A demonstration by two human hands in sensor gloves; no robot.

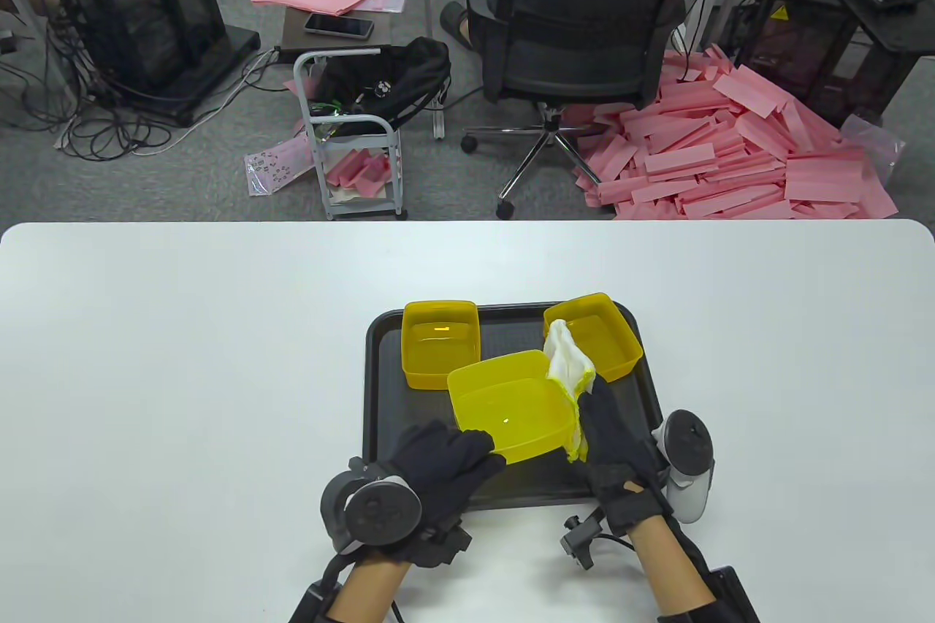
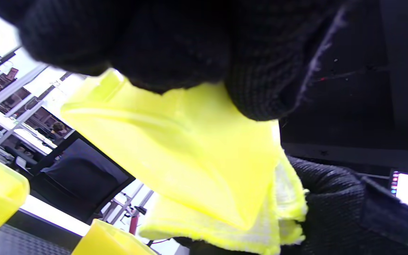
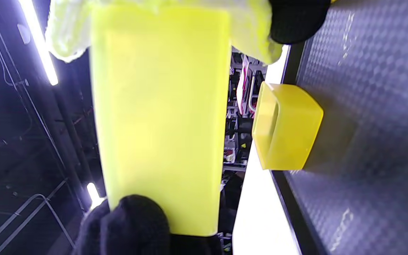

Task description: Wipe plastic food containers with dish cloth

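A large yellow plastic container [image 1: 511, 415] is held tilted above the black tray [image 1: 380, 404]. My left hand [image 1: 445, 466] grips its near left corner. My right hand [image 1: 610, 429] presses a white and yellow dish cloth [image 1: 568, 364] against the container's right side. The container also shows in the left wrist view [image 2: 190, 148] with the cloth [image 2: 253, 226] under it, and in the right wrist view [image 3: 161, 117] with the cloth [image 3: 69, 39] at its top. Two smaller yellow containers stand on the tray, one at the back left [image 1: 440, 342] and one at the back right [image 1: 603, 331].
The tray lies on a white table [image 1: 182, 360]. Beyond the table's far edge are a black office chair [image 1: 584, 31], a small white cart [image 1: 350, 134] and a heap of pink foam strips [image 1: 738, 148] on the floor.
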